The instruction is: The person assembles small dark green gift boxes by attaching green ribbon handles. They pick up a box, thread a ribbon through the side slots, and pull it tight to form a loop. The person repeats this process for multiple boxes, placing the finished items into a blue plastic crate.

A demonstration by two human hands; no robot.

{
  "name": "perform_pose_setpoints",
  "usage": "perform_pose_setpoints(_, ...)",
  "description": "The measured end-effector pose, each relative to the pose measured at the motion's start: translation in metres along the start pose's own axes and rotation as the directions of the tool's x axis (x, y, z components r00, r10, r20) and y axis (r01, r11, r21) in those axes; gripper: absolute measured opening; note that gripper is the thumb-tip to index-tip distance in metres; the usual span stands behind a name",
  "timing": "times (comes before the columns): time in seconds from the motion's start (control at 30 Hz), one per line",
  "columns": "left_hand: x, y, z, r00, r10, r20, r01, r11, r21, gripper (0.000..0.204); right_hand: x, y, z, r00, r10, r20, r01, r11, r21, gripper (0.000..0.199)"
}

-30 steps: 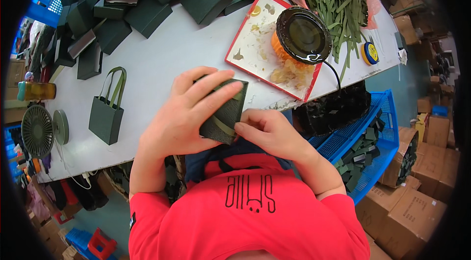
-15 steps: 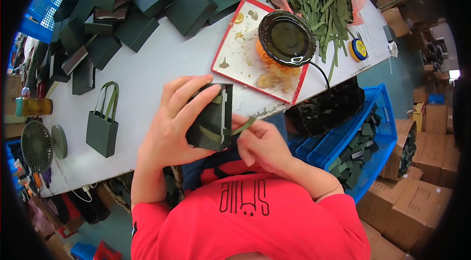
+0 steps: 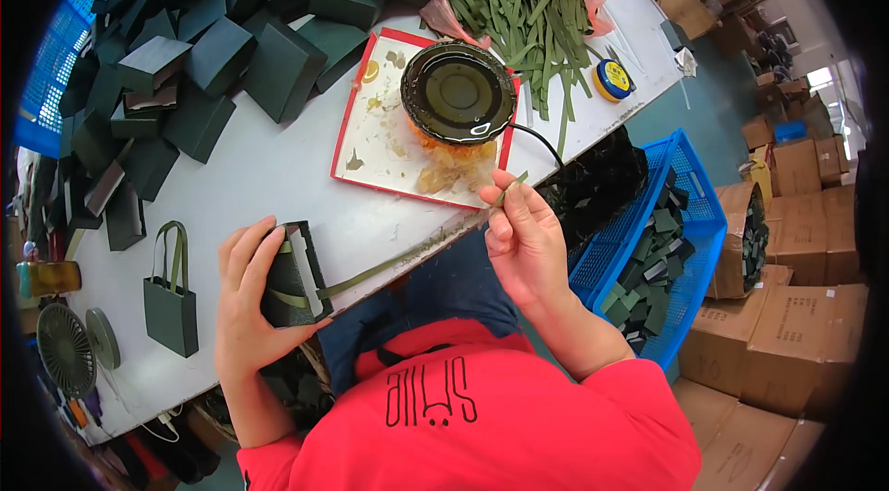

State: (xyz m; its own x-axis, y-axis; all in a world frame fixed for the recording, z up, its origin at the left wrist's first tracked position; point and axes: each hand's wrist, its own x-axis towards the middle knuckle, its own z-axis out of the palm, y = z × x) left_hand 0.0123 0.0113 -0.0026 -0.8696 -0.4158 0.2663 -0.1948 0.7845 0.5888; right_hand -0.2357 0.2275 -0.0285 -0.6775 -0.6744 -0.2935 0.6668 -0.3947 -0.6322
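Near the table's front edge, my left hand (image 3: 245, 292) is closed around a small dark green box-shaped paper bag (image 3: 310, 259), tilted so its open side shows. A flat green ribbon (image 3: 384, 267) threads out of the bag's side and stretches to the right. Its far end is pinched between the thumb and fingers of my right hand (image 3: 528, 245), raised in front of the glue board. Another green bag (image 3: 171, 317), with two ribbon handles, stands upright on the table to the left. Part of the held bag hides behind my left fingers.
A round black pan of dark liquid (image 3: 458, 88) sits on a red-edged white board (image 3: 370, 144). Behind are piled green boxes (image 3: 287, 74) and a pink bag of cut ribbons (image 3: 528, 5). A yellow-blue tin (image 3: 612, 81), blue crates (image 3: 708, 213) and a fan (image 3: 67, 352) flank the table (image 3: 250, 176).
My right hand has drawn the ribbon away from the bag, up and to the right. My left hand has lowered the bag leftward toward the tabletop. The whole view has shifted.
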Motion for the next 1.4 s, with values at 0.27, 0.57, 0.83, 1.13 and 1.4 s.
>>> perform_pose_setpoints(0.27, 0.011, 0.007, 0.003, 0.998, 0.049, 0.032, -0.049, 0.999, 0.010, 0.101, 0.013, -0.011, 0.011, 0.999, -0.019, 0.031, 0.026, 0.969, -0.244, 0.026)
perform_pose_setpoints(0.57, 0.029, 0.025, 0.014, 0.994, 0.103, 0.040, -0.101, 0.993, -0.054, 0.086, 0.039, -0.021, 0.013, 0.997, -0.067, 0.040, 0.078, 0.830, -0.552, 0.026)
perform_pose_setpoints(0.83, 0.029, 0.024, 0.015, 0.994, 0.098, 0.042, -0.096, 0.994, -0.053, 0.086, 0.046, -0.020, 0.014, 0.997, -0.077, 0.014, 0.072, 0.820, -0.568, 0.025)
perform_pose_setpoints(1.13, 0.028, 0.024, 0.015, 0.995, 0.088, 0.052, -0.086, 0.995, -0.047, 0.086, 0.052, -0.021, 0.010, 1.000, -0.021, -0.020, 0.008, 0.850, -0.527, 0.024)
perform_pose_setpoints(1.4, 0.025, 0.018, 0.015, 0.991, 0.119, 0.064, -0.117, 0.993, -0.028, 0.100, 0.030, -0.023, 0.013, 1.000, 0.003, 0.011, 0.002, 0.886, -0.464, 0.022)
